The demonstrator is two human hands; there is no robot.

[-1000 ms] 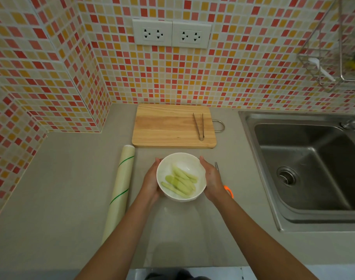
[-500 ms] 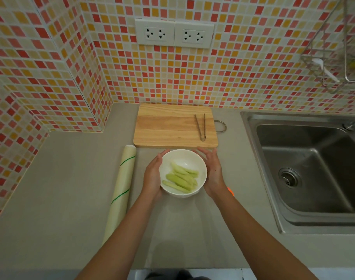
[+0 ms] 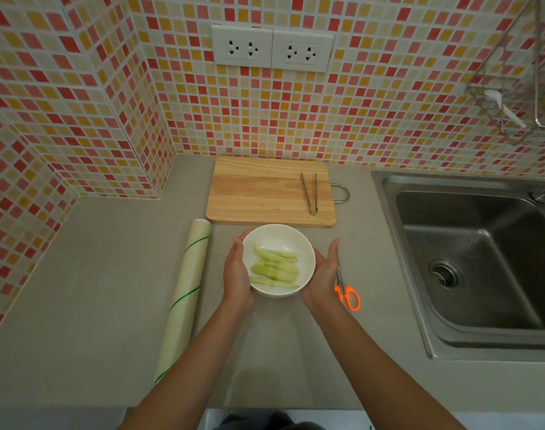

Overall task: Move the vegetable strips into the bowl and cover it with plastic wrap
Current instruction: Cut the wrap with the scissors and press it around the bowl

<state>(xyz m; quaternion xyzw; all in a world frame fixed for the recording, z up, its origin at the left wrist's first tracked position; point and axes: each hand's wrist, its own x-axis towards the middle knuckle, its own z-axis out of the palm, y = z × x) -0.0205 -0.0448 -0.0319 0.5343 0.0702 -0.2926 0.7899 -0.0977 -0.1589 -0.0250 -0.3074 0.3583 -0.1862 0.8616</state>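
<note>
A white bowl (image 3: 279, 240) stands on the counter just in front of the cutting board, with several pale green vegetable strips (image 3: 274, 268) lying in it. My left hand (image 3: 235, 274) cups the bowl's left side, its fingers curved along the rim. The heel of my right hand (image 3: 322, 274) rests against the bowl's lower right, while its fingers point straight out, off the rim. The roll of plastic wrap (image 3: 184, 296) lies lengthwise to the left of the bowl. A faint clear sheet (image 3: 265, 352) seems to lie on the counter under and in front of the bowl.
A wooden cutting board (image 3: 258, 190) lies behind the bowl with metal tongs (image 3: 310, 193) on its right end. Orange-handled scissors (image 3: 345, 293) lie right beside my right hand. A steel sink (image 3: 470, 256) fills the right side. Tiled walls close the back and left.
The bowl has slid a little away from me toward the board. My right hand's fingers have straightened off the rim, and the scissors show beside it.
</note>
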